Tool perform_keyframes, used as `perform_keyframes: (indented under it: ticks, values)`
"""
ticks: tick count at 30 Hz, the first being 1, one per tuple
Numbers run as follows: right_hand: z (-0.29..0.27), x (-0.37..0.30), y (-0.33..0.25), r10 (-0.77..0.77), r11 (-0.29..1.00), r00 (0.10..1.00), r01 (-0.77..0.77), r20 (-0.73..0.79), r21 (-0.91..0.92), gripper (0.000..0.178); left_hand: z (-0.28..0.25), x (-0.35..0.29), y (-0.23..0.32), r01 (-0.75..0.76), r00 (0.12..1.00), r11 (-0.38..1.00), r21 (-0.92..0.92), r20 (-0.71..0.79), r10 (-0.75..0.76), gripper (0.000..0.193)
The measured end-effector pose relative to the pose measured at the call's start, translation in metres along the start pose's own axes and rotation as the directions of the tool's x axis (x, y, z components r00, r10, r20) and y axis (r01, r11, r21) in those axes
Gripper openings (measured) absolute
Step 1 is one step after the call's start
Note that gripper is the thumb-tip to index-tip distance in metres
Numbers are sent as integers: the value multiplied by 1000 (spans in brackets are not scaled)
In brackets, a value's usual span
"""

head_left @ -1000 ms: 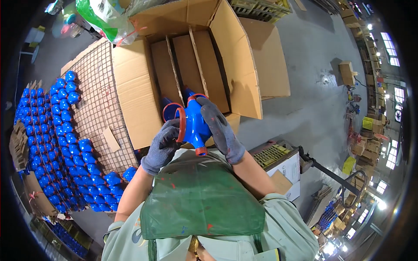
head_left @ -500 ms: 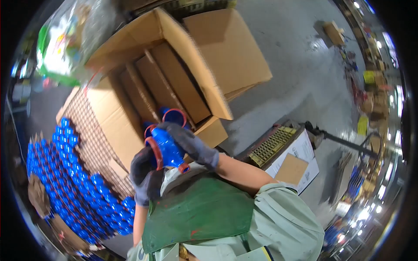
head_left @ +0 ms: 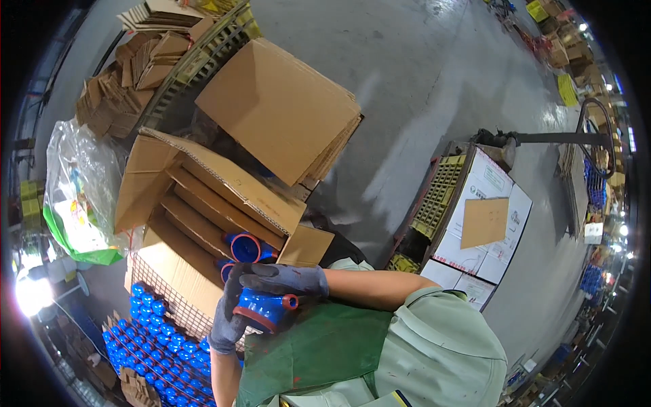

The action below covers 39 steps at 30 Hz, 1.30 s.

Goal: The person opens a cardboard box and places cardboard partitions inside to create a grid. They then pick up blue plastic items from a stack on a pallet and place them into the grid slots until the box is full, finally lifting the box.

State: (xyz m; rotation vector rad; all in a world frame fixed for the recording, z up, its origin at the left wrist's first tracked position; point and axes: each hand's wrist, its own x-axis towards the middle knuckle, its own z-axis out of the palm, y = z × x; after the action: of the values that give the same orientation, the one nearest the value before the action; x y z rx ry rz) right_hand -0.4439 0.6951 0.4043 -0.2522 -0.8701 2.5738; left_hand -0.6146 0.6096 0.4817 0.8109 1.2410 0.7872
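Note:
Just in front of my green apron is a blue funnel-shaped fitting (head_left: 263,308) with red rims, its narrow end toward the right. My left hand (head_left: 229,313), in a dark grey glove, grips it from the left by the wide end. Over its upper side closes my right hand (head_left: 288,279), gloved the same way. Beyond my hands stands an open cardboard box (head_left: 146,197) with upright cardboard dividers (head_left: 196,227). Inside its near end another blue fitting (head_left: 245,248) shows its red-rimmed opening, with part of one more beside it, half hidden by my hands.
Many blue fittings (head_left: 159,339) stand in rows at lower left, beside a mesh-patterned surface (head_left: 176,298). A plastic bag (head_left: 81,197) leans left of the box. Stacked cardboard sheets (head_left: 278,102) lie behind it. At right are a yellow crate (head_left: 441,193) and white cartons (head_left: 498,180).
My view has swung, so the box and rows of fittings sit lower in the picture. The fitting in my hands has turned, its narrow end now pointing right rather than down toward me.

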Motion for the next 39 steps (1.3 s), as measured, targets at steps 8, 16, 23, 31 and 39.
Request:
perform_keyframes:
  ticks: [8,16,23,31,39]
  values:
    - [-4,-38,-85,-42,916,997,15,-57,-401,76,-13,15,-1,-19,995,897,442,-83,62,93]
    - [11,-21,-169,-206,514,968,-14,-140,-857,102,1,36,80,-67,932,954,291,-323,164,94]
    - [-45,32,-207,-453,618,891,315,1,-721,56,2,39,108,-254,914,967,31,-318,250,86]
    - [-165,261,-139,-258,859,901,380,-350,343,37,-94,52,-70,583,708,349,734,-670,225,84]
    - [-304,400,-35,-237,844,795,-116,-559,-523,30,-104,70,-78,487,664,518,703,-683,304,65]
